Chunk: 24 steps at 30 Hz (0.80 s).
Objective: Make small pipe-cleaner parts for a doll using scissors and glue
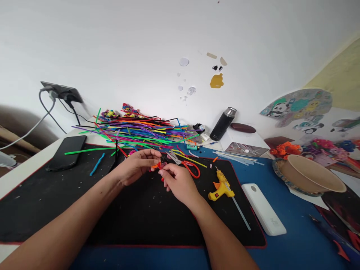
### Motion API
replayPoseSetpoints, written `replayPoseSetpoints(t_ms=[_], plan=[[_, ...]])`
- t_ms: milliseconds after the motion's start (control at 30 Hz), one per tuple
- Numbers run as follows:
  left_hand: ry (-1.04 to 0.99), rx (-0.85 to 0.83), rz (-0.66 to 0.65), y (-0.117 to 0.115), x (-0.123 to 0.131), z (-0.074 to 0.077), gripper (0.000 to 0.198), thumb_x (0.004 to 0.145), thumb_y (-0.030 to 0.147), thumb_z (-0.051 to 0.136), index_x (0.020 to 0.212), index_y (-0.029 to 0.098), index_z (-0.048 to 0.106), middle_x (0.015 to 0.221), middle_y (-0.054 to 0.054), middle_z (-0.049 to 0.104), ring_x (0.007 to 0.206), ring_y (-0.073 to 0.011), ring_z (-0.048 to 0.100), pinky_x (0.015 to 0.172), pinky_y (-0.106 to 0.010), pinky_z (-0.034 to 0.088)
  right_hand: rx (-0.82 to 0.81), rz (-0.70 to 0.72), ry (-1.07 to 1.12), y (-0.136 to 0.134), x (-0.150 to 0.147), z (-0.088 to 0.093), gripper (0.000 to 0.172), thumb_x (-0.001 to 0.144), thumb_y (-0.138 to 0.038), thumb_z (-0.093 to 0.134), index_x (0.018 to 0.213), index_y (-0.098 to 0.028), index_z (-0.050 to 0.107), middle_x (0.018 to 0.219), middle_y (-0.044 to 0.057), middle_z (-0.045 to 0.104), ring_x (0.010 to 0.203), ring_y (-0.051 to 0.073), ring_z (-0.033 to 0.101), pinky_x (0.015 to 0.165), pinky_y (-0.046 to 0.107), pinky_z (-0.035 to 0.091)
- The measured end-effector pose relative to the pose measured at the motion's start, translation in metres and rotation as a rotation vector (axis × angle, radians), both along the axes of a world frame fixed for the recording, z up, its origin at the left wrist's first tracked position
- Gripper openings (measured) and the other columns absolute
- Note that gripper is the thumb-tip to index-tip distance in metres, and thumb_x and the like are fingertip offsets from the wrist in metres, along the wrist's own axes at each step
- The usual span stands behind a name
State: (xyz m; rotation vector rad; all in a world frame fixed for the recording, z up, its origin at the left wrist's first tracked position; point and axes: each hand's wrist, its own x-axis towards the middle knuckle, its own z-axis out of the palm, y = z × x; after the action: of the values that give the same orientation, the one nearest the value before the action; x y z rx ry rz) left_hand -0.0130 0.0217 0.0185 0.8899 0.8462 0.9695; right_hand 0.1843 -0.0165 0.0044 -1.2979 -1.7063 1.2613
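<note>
My left hand (137, 165) is closed, its thumb and fingers pinching a small red and orange pipe-cleaner piece (159, 165). From the other side my right hand (178, 182) grips the same piece between thumb and forefinger. Fingers cover much of it, so its full shape is hidden. Both hands are above a black mat (135, 221). Just behind my right hand lie scissors (194, 170) with orange-red handles. A yellow glue gun (223, 186) with a glue stick in its back rests on the mat to the right.
A heap of coloured pipe cleaners (146, 131) spreads along the wall. At the left lie a black phone (67, 152) and a blue twisted piece (97, 164). On the right are a white power bank (263, 210), a black flask (223, 123), glue sticks (236, 157) and a beige bowl (315, 172).
</note>
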Motion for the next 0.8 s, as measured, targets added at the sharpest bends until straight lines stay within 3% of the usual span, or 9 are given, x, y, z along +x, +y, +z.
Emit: replayPoseSetpoints(t_ms=[200, 367, 800], plan=[[-0.013, 0.022, -0.194, -0.001, -0.006, 0.003, 0.031, 0.072, 0.016, 0.089, 0.100, 0.016, 0.075, 0.084, -0.005, 0.069, 0.071, -0.0128, 0.060, 0.060, -0.023, 0.045, -0.059, 0.027, 0.037, 0.002, 0.003, 0.006, 0.014, 0.097, -0.032, 0.066, 0.093, -0.021, 0.073, 0.067, -0.004, 0.064, 0.052, 0.011, 0.060, 0.054, 0.023, 0.048], [0.015, 0.052, -0.264, -0.004, -0.005, 0.008, 0.033, 0.073, 0.017, 0.087, 0.103, 0.017, 0.072, 0.082, -0.002, 0.065, 0.066, -0.0109, 0.055, 0.057, -0.022, 0.041, -0.023, 0.043, -0.002, 0.004, 0.005, 0.003, 0.016, 0.096, -0.036, 0.069, 0.093, -0.021, 0.073, 0.072, -0.003, 0.067, 0.056, 0.012, 0.063, 0.055, 0.023, 0.048], [0.206, 0.186, -0.404, -0.002, -0.009, 0.007, 0.035, 0.079, 0.020, 0.081, 0.111, 0.019, 0.066, 0.083, 0.001, 0.061, 0.070, -0.0124, 0.055, 0.059, -0.024, 0.045, 0.269, 0.036, -0.405, 0.002, 0.006, 0.012, 0.010, 0.094, -0.031, 0.074, 0.089, -0.023, 0.078, 0.079, 0.001, 0.076, 0.068, 0.016, 0.065, 0.063, 0.026, 0.038]])
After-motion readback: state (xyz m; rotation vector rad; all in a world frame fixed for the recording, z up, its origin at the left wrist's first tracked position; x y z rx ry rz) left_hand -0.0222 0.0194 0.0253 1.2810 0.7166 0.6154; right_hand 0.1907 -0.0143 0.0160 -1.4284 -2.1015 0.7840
